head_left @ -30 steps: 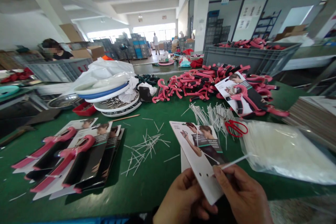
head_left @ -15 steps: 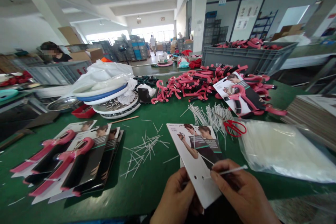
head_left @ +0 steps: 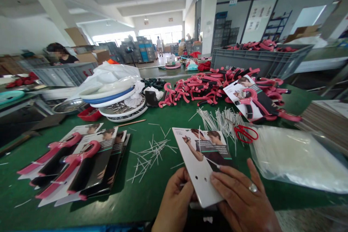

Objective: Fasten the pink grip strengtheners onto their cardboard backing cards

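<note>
A printed backing card with two small holes near its lower end stands tilted in front of me, a second card showing behind it. A white cable tie sticks out of its face, another higher up. My left hand is closed on the card's left edge, fingertips partly hidden behind it. My right hand, a ring on one finger, grips the right edge with fingers laid across the front; its little finger is raised. To the left lie stacked cards with pink-and-black hand grips tied on.
Loose cable ties are scattered mid-table, with a thicker bunch beyond. Red-handled scissors lie beside a clear bag of ties. Behind are a pile of hand grips, a grey crate and stacked round trays.
My right hand has gone from pinching a white cable tie to lying across the card's right edge, fingers more spread. The card has turned slightly; my left hand keeps its hold.
</note>
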`<state>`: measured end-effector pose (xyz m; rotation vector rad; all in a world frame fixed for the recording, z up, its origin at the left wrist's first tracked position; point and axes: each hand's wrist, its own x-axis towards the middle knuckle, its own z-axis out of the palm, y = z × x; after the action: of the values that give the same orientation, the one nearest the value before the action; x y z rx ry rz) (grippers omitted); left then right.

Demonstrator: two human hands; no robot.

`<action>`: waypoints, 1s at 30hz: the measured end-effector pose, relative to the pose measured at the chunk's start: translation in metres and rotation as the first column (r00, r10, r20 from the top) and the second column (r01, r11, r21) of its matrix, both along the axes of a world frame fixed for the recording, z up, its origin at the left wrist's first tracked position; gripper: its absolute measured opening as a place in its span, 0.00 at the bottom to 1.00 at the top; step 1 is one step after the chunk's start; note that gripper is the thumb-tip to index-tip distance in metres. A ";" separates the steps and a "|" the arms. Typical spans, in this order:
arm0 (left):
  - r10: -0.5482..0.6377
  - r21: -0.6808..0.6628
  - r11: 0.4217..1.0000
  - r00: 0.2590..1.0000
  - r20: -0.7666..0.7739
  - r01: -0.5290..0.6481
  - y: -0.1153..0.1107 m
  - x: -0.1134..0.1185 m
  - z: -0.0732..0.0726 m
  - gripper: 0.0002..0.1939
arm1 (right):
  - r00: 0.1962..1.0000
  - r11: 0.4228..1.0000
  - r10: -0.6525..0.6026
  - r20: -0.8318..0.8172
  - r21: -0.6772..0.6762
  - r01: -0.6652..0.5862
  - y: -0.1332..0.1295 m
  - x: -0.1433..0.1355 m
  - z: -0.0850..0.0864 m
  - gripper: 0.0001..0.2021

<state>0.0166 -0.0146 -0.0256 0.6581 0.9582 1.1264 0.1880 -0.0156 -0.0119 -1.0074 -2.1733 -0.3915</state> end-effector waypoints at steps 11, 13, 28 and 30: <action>0.099 0.237 0.962 0.984 0.146 -0.132 -0.004 0.029 0.038 0.16 | 0.984 0.994 -0.081 -0.157 -0.085 0.068 -0.009 0.004 -0.004 0.14; 0.042 0.244 0.965 0.978 0.206 -0.093 -0.002 0.032 0.038 0.15 | 0.965 0.984 -0.127 -0.231 -0.154 0.093 -0.011 0.003 -0.001 0.14; -0.126 0.274 0.957 0.988 0.093 0.096 0.015 0.037 0.034 0.14 | 0.842 0.867 -0.305 -0.444 -0.496 0.052 -0.016 0.013 -0.006 0.16; -0.166 0.211 0.966 0.984 0.065 0.149 0.015 0.034 0.034 0.16 | 0.813 0.850 -0.330 -0.480 -0.526 0.034 -0.016 0.012 -0.006 0.16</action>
<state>0.0511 0.0006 0.0081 0.8346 0.7113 1.1104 0.2002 -0.0313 -0.0177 -1.4172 -1.6537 0.3804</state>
